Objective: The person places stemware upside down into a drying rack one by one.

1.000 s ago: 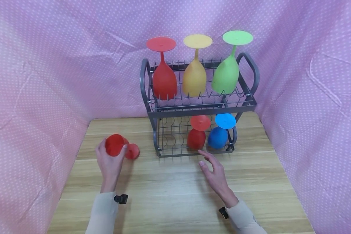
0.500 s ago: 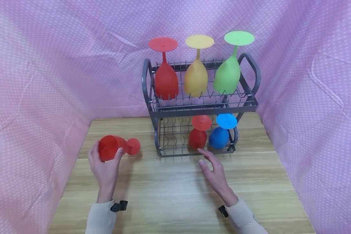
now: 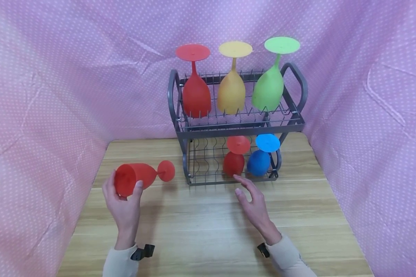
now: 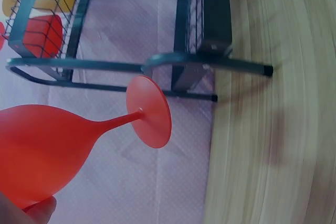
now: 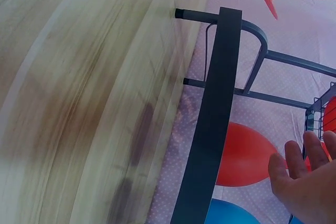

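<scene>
My left hand [image 3: 124,215] grips the bowl of a red plastic wine glass [image 3: 145,176], held on its side above the table. Its mouth faces left toward me and its round foot points right, toward the rack; the left wrist view shows the stem and foot [image 4: 149,111] plainly. My right hand [image 3: 254,207] holds nothing, its fingers loosely bent in front of the rack's lower tier. Nearest to its fingertips is an upside-down red wine glass [image 3: 234,165], and a blue one [image 3: 258,164] stands upside down just to the right.
A dark two-tier dish rack [image 3: 208,134] stands at the back of the wooden table [image 3: 208,231]. Its upper tier bears upside-down red [image 3: 196,100], yellow [image 3: 231,96] and green [image 3: 268,92] wine glasses. Pink dotted cloth [image 3: 72,77] hangs behind and at both sides.
My left hand has drawn toward me and slightly left, turning the red wine glass so its foot swings out to the right. The right hand has hardly moved.
</scene>
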Demonstrator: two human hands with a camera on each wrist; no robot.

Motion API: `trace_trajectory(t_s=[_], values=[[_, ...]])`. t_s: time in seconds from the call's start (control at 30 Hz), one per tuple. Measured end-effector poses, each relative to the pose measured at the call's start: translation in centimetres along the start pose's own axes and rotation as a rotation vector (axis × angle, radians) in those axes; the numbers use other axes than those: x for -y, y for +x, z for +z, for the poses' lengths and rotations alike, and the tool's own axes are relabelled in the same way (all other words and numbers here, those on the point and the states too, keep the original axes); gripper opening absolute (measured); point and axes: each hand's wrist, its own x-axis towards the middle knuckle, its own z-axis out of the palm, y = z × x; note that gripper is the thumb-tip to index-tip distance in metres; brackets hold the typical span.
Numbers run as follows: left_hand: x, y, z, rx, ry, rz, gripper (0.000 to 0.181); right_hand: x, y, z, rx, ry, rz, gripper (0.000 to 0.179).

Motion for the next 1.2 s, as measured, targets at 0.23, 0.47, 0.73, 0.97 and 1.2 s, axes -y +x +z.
trace_trajectory(t_s=[0.23,0.47,0.73,0.97,1.2], values=[[-0.8,-0.9,0.2,0.002,-0.11,-0.01,0.075,0.2,0.1,0.2,-0.006,0.027,0.015,0.041],[-1.4,-1.5,0.7,0.024,-0.209,-0.02,0.073,0.5,0.3,0.4,-0.004,0.07,0.013,0.041],[-2.1,-2.8,2.3,0.067,-0.276,-0.041,0.069,0.8,0.5,0.8,-0.002,0.1,0.046,0.04],[-2.5,-4.1,4.2,0.119,-0.337,-0.106,0.068,0.6,0.3,1.6,0.025,0.144,0.104,0.041],[-2.6,-5.3,6.0,0.14,-0.451,-0.14,0.066,0.2,-0.1,2.3,0.033,0.229,0.187,0.044]])
